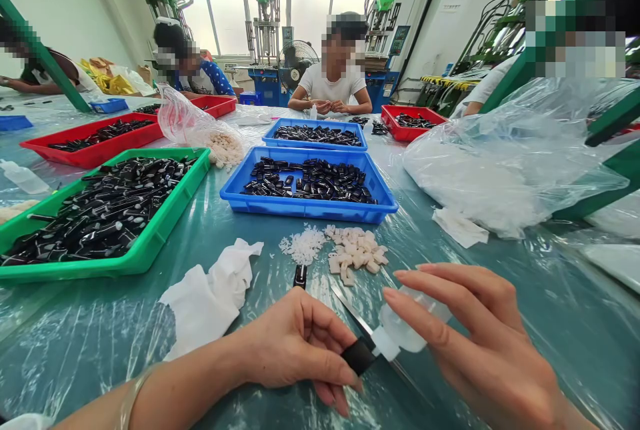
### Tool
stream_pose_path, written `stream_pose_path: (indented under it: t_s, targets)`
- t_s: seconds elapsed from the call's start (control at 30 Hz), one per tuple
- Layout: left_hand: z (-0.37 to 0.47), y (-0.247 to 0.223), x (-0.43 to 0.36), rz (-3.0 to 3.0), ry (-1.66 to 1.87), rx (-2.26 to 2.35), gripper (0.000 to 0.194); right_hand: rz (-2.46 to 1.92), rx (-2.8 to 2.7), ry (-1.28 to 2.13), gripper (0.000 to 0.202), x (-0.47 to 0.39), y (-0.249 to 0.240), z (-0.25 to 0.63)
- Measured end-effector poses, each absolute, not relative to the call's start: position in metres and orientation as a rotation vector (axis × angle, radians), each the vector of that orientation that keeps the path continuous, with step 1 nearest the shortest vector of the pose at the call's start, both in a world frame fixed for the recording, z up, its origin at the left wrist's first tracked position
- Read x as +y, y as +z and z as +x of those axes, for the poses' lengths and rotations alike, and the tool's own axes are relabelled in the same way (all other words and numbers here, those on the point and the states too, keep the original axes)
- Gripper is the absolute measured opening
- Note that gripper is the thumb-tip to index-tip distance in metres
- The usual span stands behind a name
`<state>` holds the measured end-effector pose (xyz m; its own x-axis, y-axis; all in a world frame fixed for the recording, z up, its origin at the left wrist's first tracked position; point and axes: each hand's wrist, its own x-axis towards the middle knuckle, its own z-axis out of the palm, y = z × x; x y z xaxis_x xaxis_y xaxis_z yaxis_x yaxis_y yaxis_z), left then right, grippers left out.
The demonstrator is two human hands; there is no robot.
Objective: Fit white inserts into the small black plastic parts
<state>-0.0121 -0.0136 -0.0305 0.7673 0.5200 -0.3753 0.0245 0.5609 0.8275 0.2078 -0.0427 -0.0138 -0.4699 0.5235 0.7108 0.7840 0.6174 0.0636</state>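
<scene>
My left hand (305, 350) pinches a small black rectangular piece (359, 355) between thumb and fingers. My right hand (480, 337) holds a translucent squeeze bottle (407, 323), fingers stretched along it and thumb hidden. The bottle is tilted, and its white cap (386, 343) meets the edge of the black piece in this view. Beneath them, metal tweezers (353, 307) lie on the plastic-covered table. Just beyond my left hand lies another black piece (300, 276), near a heap of white flakes (303, 245) and a pile of cream-coloured small blocks (357, 250).
Blue trays (310, 210) of black pieces stand ahead, a green tray (150, 230) at left, red trays (90, 153) farther back. Crumpled tissue (215, 290) lies left of my hands. A large clear bag (500, 170) sits at right by a green post. Several people sit around the table.
</scene>
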Motion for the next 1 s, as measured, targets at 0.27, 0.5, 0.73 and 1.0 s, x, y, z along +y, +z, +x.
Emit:
stream_pose_path:
  t_s: [0.27,0.5,0.73,1.0]
  targets:
    - [-0.0128,-0.0298,-0.0128,0.948,0.312,0.64,0.017,-1.005,-2.186,-0.538,0.03,-0.0445,-0.0103,0.2072]
    - [-0.0116,-0.0304,-0.0137,0.94,0.306,0.648,0.018,-1.019,-2.161,-0.55,0.031,-0.0444,-0.0126,0.2056]
    - [-0.0108,-0.0303,-0.0128,0.948,0.298,0.641,0.016,-1.014,-2.132,-0.584,0.031,-0.0443,-0.0129,0.2021]
    - [-0.0104,-0.0291,-0.0139,0.948,0.294,0.648,0.016,-1.017,-2.148,-0.629,0.03,-0.0459,-0.0132,0.2023]
